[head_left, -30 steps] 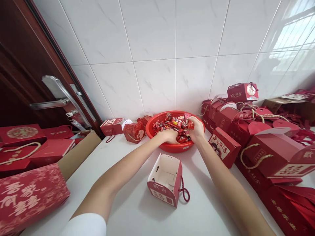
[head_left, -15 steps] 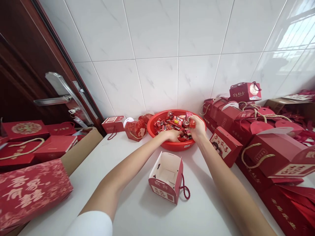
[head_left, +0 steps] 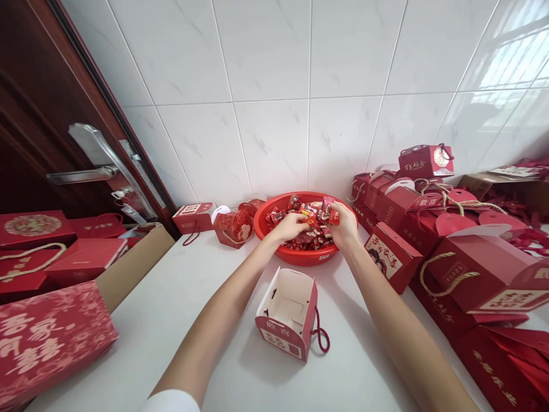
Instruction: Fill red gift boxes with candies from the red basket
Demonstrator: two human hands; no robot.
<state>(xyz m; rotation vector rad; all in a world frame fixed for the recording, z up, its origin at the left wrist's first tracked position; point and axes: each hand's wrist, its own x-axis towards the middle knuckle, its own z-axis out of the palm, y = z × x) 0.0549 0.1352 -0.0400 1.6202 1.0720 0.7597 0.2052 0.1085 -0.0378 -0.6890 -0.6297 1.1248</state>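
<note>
A red plastic basket (head_left: pixel 309 258) full of wrapped candies (head_left: pixel 306 237) stands against the tiled wall. My left hand (head_left: pixel 292 226) is over the candies, its fingers closed on a small red-wrapped candy (head_left: pixel 310 220). Along the basket's right side, my right hand (head_left: pixel 345 224) grips red and pink wrapped candies (head_left: pixel 333 215); how many is hidden by the fingers. Nearer to me, between my forearms, a red gift box (head_left: pixel 286 312) sits with its top open and its pale inside showing. A dark red cord handle (head_left: pixel 321 332) hangs from its right side.
Many red gift boxes (head_left: pixel 484 269) are piled along the right. A cardboard carton (head_left: pixel 135 263) with more red boxes stands at the left, beside a dark door (head_left: pixel 38 143). Small red boxes (head_left: pixel 195 218) and a heart-decorated box (head_left: pixel 234 227) stand left of the basket on the white tabletop (head_left: pixel 171 309).
My left hand has risen from deep among the candies near the basket's front and moved back and slightly left. My right hand stays at the basket's right side, still holding candies.
</note>
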